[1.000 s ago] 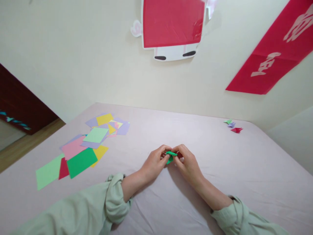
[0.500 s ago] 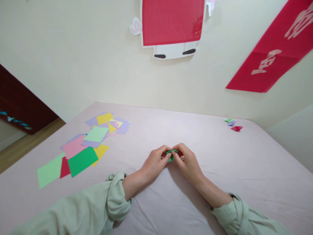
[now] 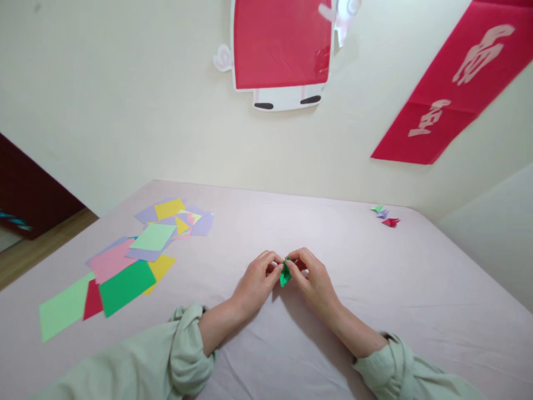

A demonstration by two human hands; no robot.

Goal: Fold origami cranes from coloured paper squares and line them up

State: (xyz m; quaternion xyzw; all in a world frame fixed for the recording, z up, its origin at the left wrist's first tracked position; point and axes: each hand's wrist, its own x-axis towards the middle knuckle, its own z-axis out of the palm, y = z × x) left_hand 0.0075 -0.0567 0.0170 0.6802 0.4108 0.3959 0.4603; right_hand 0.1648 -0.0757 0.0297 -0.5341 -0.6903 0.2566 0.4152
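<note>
A small piece of folded green paper (image 3: 285, 275) is pinched between my two hands, just above the cloth-covered table (image 3: 258, 344). My left hand (image 3: 259, 279) grips its left side between thumb and forefinger. On the other side, the thumb and fingers of my right hand (image 3: 311, 275) close on its upper right part. One pointed end of the paper sticks out downward, toward me. The fingertips hide the rest of its shape.
Loose colored sheets lie overlapping on the left, among them a dark green sheet (image 3: 127, 289), a pink sheet (image 3: 112, 260) and a pale green sheet (image 3: 154, 237). At the far right sit small folded paper figures, including a red one (image 3: 391, 223). A wall (image 3: 187, 139) rises behind the table.
The green paper has been turned in my fingers, so a pointed end now shows below them. Both hands still hold it. The whole view has shifted slightly.
</note>
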